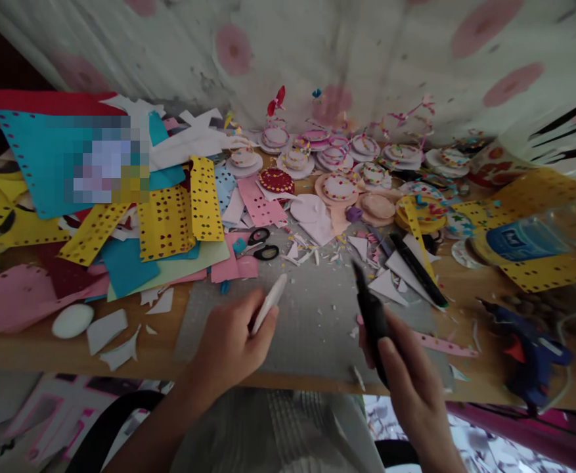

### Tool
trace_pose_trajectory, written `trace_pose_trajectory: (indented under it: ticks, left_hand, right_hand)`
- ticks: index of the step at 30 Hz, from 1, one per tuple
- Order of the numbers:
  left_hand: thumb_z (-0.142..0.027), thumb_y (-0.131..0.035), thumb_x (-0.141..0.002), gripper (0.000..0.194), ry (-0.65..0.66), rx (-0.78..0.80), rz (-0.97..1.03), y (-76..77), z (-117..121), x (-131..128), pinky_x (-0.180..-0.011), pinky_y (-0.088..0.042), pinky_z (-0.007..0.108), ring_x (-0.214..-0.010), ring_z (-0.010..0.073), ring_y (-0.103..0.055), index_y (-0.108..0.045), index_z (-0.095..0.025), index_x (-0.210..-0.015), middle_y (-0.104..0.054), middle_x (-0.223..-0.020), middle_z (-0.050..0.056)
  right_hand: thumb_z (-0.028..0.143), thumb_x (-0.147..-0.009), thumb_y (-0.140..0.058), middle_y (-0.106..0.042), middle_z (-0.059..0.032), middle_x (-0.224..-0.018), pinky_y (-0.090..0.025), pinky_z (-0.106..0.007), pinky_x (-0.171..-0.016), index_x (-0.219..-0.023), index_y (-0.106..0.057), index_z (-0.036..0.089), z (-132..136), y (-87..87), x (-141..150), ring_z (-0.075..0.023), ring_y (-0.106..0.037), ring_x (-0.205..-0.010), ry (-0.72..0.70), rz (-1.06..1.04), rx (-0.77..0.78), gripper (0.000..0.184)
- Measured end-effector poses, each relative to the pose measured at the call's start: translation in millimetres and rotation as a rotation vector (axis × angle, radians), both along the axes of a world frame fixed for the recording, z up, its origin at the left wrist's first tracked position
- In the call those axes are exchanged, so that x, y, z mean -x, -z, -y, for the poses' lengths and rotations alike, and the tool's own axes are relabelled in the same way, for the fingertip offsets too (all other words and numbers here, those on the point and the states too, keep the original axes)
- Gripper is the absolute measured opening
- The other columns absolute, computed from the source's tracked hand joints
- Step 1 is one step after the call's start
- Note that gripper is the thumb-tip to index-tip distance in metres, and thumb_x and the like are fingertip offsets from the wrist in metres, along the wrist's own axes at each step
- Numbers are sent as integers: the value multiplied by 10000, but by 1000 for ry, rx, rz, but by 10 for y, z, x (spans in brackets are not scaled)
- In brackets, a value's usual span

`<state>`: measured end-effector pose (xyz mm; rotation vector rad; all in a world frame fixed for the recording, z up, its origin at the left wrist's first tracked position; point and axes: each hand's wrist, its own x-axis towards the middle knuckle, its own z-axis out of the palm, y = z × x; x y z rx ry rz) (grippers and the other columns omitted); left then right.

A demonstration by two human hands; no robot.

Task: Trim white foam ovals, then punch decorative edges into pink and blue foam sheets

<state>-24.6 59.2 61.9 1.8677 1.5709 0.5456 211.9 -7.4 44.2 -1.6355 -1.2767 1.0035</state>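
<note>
Pinched between the thumb and fingers of my left hand [236,335] is a white foam piece [270,302], seen nearly edge-on with its tip pointing up and away. My right hand [410,378] grips a black craft knife [374,315], its narrow, blurred end pointing away from me. Hand and knife are apart from the white piece. Both hands are above the near part of a grey cutting mat [312,328], which is strewn with small white shavings. Black-handled scissors [263,246] lie beyond my left hand, and a black marker [418,269] lies beyond the right.
Several small decorated foam hats [339,187] stand along the back. Foam sheets and offcuts, including a dotted yellow strip [206,197], pile up at left near a white oval piece [72,321]. At right are a blue glue gun [534,358] and a plastic bottle [538,236].
</note>
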Motion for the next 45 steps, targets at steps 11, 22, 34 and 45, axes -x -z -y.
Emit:
trace_pose_trajectory:
  ticks: [11, 22, 34, 45]
  left_hand:
    - [-290, -463, -862, 319, 103, -5, -122, 110, 18, -54, -479, -228, 259, -477, 192, -595, -491, -194, -559, -595, -506, 38]
    - [-229, -483, -849, 250, 157, -30, -191, 65, 8, -67, -492, -239, 258, -519, 206, -641, -562, -173, -619, -650, -550, 48]
    - [-281, -447, -907, 338, 174, -43, -168, 80, 9, -71, -491, -253, 262, -520, 212, -643, -593, -163, -626, -654, -550, 61]
    - [-218, -488, -831, 284, 167, -46, -250, 44, -23, -90, -495, -229, 277, -543, 231, -659, -580, -171, -566, -652, -545, 65]
  right_hand:
    - [183, -929, -493, -607, -74, -947, -481, -295, -594, -1462, -346, 405, -100, -33, 199, -191, -601, -715, -561, 470, -247, 597]
    - [173, -939, -484, -602, -67, -944, -482, -275, -589, -1461, -366, 344, -158, -40, 122, -160, -590, -695, -553, 566, -332, 562]
    - [176, -938, -475, -605, -70, -963, -483, -280, -608, -1458, -371, 360, -152, -79, 125, -172, -600, -753, -615, 611, -360, 561]
    - [185, -919, -518, -618, -63, -959, -471, -287, -595, -1429, -423, 367, -148, -66, 146, -171, -600, -720, -501, 637, -378, 549]
